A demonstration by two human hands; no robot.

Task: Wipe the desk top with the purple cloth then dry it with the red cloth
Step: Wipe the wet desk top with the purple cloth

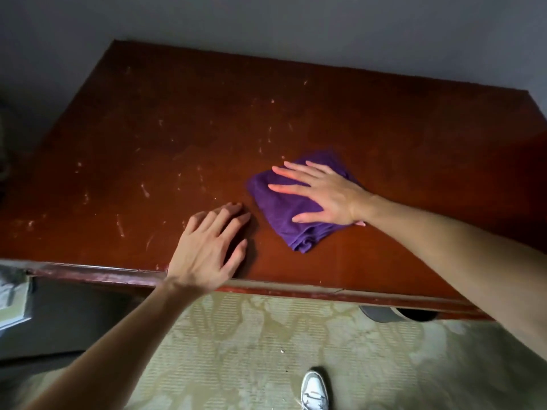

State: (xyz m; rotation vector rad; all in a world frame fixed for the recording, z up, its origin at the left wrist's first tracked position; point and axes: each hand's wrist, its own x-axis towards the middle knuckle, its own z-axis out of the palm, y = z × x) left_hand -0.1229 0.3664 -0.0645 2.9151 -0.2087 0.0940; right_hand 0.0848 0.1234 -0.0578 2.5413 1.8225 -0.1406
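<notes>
A folded purple cloth point(284, 214) lies on the reddish-brown desk top point(177, 128), right of the middle and toward the front. My right hand point(321, 193) presses flat on it with fingers spread and straight, pointing left. My left hand point(211, 247) rests on the bare wood near the front edge, just left of the cloth, fingers slightly bent and holding nothing. Pale scratches and smears mark the left and middle of the desk top. No red cloth is in view.
The desk stands against a grey wall point(296, 22). Below its front edge lies a patterned pale carpet point(266, 344), with a white shoe point(314, 392) at the bottom. A dark round object point(393, 313) shows under the desk at the right.
</notes>
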